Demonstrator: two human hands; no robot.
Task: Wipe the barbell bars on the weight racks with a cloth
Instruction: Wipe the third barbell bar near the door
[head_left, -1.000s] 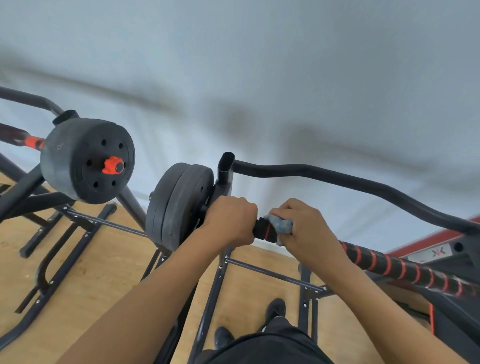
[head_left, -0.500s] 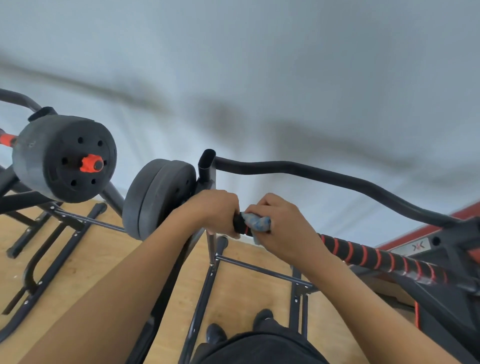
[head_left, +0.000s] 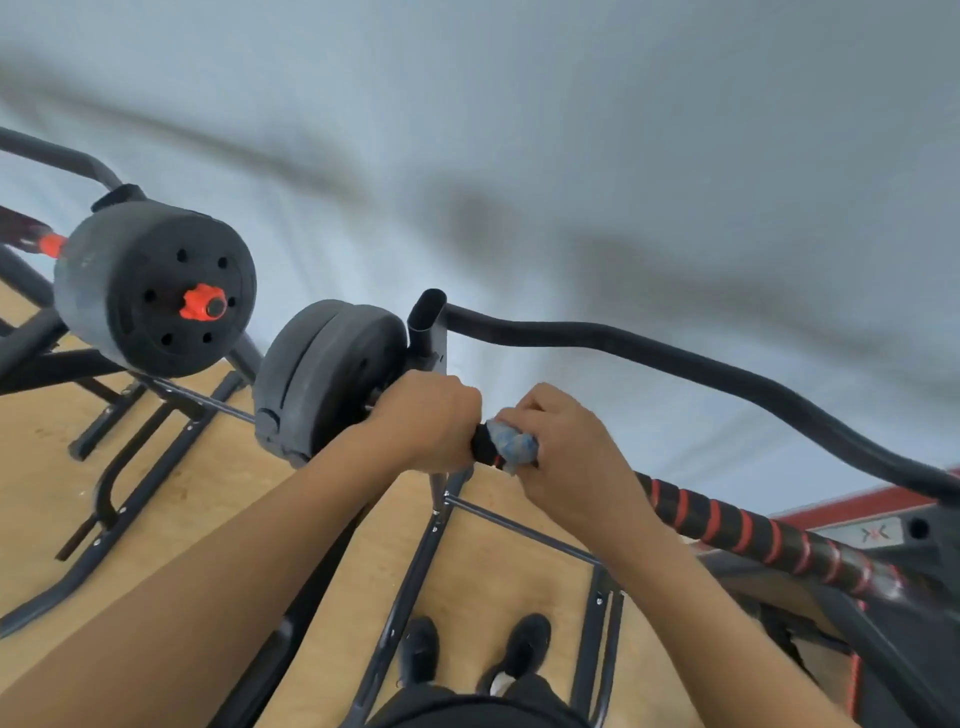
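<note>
One camera sits on the person's head. It looks forward and down, close above the left hand (head_left: 427, 415) and right hand (head_left: 569, 452). Shoes (head_left: 525, 649) show at 6 o'clock, wall (head_left: 571, 130) at 12.

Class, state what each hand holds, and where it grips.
The left hand grips the bar just beside the plates. The right hand clamps the cloth round the bar, next to the left.
</note>
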